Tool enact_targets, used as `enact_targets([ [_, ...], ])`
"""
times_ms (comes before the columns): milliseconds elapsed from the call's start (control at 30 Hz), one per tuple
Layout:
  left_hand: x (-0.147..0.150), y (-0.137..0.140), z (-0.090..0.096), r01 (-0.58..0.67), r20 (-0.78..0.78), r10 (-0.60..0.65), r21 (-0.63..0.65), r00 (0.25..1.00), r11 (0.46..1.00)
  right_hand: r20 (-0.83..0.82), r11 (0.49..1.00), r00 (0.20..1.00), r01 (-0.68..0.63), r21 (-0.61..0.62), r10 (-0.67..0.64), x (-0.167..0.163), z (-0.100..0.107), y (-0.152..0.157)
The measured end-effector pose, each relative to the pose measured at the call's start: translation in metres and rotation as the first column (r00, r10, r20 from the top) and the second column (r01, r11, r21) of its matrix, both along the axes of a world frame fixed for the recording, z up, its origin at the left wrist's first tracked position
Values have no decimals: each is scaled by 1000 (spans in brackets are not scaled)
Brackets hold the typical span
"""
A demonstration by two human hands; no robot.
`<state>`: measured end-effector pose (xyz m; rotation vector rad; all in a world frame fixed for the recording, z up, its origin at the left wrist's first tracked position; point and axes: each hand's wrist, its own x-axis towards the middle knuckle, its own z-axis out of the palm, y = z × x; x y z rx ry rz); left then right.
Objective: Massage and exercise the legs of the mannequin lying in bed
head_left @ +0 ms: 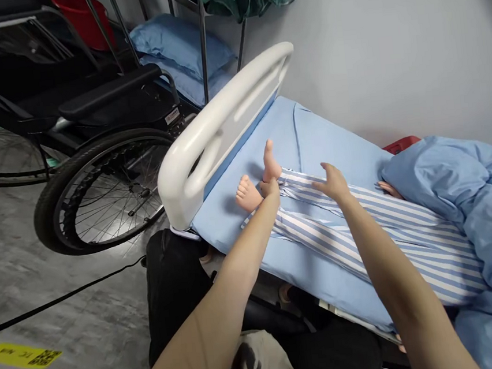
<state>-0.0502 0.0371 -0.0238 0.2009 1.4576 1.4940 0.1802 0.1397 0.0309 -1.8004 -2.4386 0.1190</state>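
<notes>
A figure in blue-and-white striped trousers (411,232) lies on a bed, its bare feet toward the white footboard. My left hand (271,188) is at the ankle of the farther foot (271,162), closed around its heel with the fingers mostly hidden. That foot points its toes upward. Beside my left wrist, the nearer foot (247,193) rests tilted on the sheet. My right hand (333,183) hovers over the farther lower leg, thumb and fingers spread, with nothing in it.
The bed's white footboard (222,117) rises beyond the feet. A wheelchair (110,180) stands at the left. A bunched blue quilt (458,181) covers the figure's upper part. Folded blue bedding (180,46) lies on a rack behind. A red bucket (84,20) is farther back.
</notes>
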Motion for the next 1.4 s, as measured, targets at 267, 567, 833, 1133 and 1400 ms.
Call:
enact_targets([
  [267, -4, -3, -3, -211, -266, 157, -187, 951, 959, -66, 951, 995, -89, -295, 72, -138, -24, 7],
  [567, -4, 1, -4, -268, -384, 147, -284, 912, 921, 79, 951, 996, 61, -304, -39, -147, -35, 13],
  [833, -4, 4, -11, -298, -441, 142, -307, 886, 904, 132, 922, 991, 80, -378, -31, -147, -32, 25],
  [1133, -6, 4, -13, -299, -512, 96, -330, 854, 895, 140, 909, 989, 91, -407, -37, -149, -24, 21],
  [1400, -9, 3, -6, -328, -515, 280, -2, 810, 945, 101, 915, 992, 105, -390, -70, -154, -4, 2],
])
